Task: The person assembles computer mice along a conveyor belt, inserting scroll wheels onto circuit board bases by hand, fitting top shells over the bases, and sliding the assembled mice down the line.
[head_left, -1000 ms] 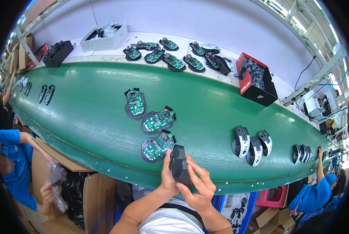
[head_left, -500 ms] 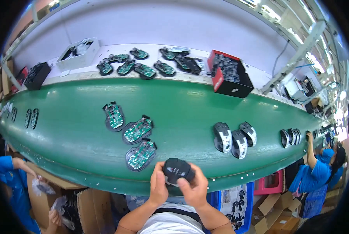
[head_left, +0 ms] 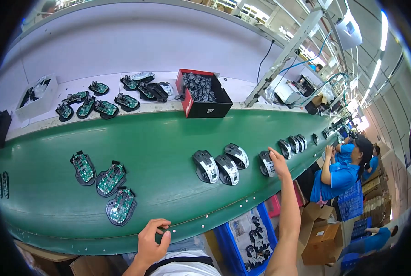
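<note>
At the right, my right hand [head_left: 279, 163] reaches out over the green belt, its fingers on the far and right side of a black and white computer mouse body [head_left: 265, 164] lying there. How firmly they grip it is partly hidden. My left hand [head_left: 153, 240] hovers at the belt's near edge, fingers loosely curled, thumb apart, nothing in it. Between the hands, farther up, lies a group of three similar mouse bodies [head_left: 227, 170]. Left of them sit three black mouse bases with green circuit boards, the nearest one [head_left: 121, 207] beyond my left hand.
More mouse bodies [head_left: 293, 144] stand in a row beyond my right hand. On the white shelf are several circuit-board bases [head_left: 106, 109], a red and black box [head_left: 208, 110] of small dark parts, and a white box [head_left: 36, 102]. A blue crate [head_left: 227, 250] stands below; co-workers are at right.
The dark mouse held in both hands has left my left hand; a mouse body now lies under my right hand, which stretched right. The view turned right.
</note>
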Demonstrator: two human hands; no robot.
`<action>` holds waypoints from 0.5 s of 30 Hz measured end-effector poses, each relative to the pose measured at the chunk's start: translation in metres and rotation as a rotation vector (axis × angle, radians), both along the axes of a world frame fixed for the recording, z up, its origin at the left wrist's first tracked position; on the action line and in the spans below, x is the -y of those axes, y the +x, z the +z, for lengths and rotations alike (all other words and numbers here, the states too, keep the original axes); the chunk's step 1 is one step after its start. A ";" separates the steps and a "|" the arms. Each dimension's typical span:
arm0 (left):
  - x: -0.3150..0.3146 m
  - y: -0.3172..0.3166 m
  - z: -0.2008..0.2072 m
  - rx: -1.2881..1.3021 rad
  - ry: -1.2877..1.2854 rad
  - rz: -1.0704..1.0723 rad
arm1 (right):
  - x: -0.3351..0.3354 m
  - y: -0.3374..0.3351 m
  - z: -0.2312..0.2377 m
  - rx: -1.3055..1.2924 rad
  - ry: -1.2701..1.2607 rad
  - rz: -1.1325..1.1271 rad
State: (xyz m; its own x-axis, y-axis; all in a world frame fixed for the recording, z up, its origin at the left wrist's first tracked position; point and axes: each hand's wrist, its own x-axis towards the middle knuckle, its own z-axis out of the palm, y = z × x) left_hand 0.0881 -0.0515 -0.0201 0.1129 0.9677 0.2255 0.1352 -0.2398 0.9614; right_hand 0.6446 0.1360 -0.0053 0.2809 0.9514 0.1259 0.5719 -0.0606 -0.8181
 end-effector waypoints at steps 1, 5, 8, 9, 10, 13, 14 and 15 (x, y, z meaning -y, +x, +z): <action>-0.001 -0.001 0.001 -0.005 0.000 0.012 | -0.011 -0.002 -0.008 0.176 0.020 -0.041; 0.008 -0.014 0.001 -0.041 0.032 0.051 | -0.041 -0.064 -0.010 0.696 0.424 -0.144; 0.013 -0.028 0.008 -0.049 0.015 0.120 | -0.021 -0.167 0.007 0.472 0.394 0.282; 0.012 -0.032 0.009 -0.149 0.111 0.149 | -0.010 -0.181 0.001 0.456 0.328 0.405; 0.012 -0.036 0.009 -0.251 0.203 0.184 | 0.002 -0.199 0.006 0.585 0.249 0.464; 0.005 -0.054 0.025 -0.468 0.240 0.260 | 0.025 -0.222 0.001 0.735 0.188 0.199; 0.000 -0.057 0.031 -0.581 0.240 0.301 | 0.028 -0.232 0.000 0.731 0.189 0.210; -0.004 -0.060 0.035 -0.693 0.239 0.342 | 0.031 -0.242 0.000 0.780 0.134 0.114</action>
State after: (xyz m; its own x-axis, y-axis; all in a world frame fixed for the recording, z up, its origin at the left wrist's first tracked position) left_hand 0.0284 -0.0479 0.0152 0.0090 0.9085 0.4179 0.7848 -0.2654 0.5601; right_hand 0.4024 0.1053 -0.0050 -0.0334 0.9320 0.3609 0.9789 0.1033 -0.1762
